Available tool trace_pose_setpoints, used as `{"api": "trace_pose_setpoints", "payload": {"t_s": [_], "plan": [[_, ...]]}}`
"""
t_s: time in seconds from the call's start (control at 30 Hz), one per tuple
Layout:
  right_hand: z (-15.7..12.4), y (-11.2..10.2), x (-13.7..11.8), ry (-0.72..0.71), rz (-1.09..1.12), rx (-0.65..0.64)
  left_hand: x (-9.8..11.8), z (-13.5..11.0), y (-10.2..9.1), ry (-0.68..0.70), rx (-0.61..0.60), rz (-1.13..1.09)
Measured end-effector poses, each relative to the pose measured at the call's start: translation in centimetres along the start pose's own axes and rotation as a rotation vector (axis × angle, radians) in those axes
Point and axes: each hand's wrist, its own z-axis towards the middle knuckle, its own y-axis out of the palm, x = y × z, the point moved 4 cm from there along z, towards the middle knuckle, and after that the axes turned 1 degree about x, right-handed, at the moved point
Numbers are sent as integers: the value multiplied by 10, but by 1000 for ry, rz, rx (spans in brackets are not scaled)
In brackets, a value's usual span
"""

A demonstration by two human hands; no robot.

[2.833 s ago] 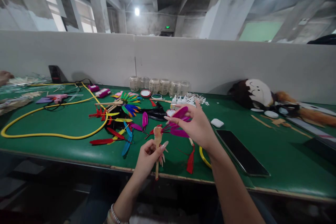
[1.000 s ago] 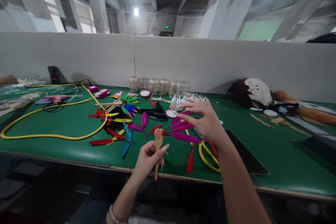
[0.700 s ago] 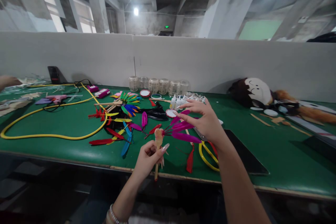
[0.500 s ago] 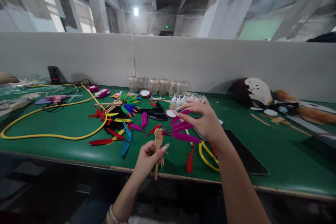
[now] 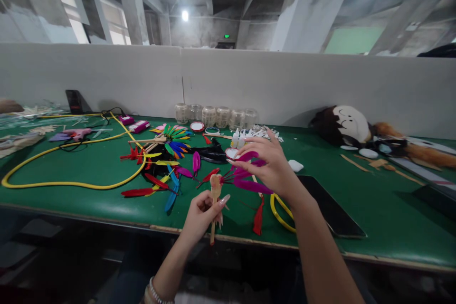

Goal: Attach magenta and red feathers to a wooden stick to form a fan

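Note:
My left hand (image 5: pixel 204 213) is closed around a small wooden stick (image 5: pixel 215 187) with a wider, flat, rounded head, held upright near the table's front edge. Several purple feathers (image 5: pixel 251 186) fan out to the right from that head, their thin dark quills meeting at its side. Over the feathers is my right hand (image 5: pixel 272 166), its thumb and fingers pinching around the upper purple feather. Part of the feathers is hidden behind my right hand. Left of the stick lie a loose red feather (image 5: pixel 208 175) and a loose purple feather (image 5: pixel 196 163).
A yellow hose (image 5: pixel 64 186) loops across the green table (image 5: pixel 107 218) at left, beside multicoloured feathers (image 5: pixel 178 137). Glass jars (image 5: pixel 223 116) line the back, with glue bottles (image 5: pixel 238 138) before them. A black tablet-like panel (image 5: pixel 331 209), a red tassel (image 5: pixel 259 216) and a plush toy (image 5: pixel 351 123) are rightward.
My right hand has shifted slightly left, its fingers closing in along the upper purple feather. A white object to its right is now more exposed. My left hand and the stick have stayed put.

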Motion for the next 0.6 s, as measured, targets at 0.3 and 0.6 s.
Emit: {"api": "trace_pose_setpoints", "payload": {"t_s": [0.3,0.6], "plan": [[-1,3,2,28,48,-28,2,0,0,1,-1,8],[0,6,5,95,-21,-24,0,0,0,9,-4,9]]}}
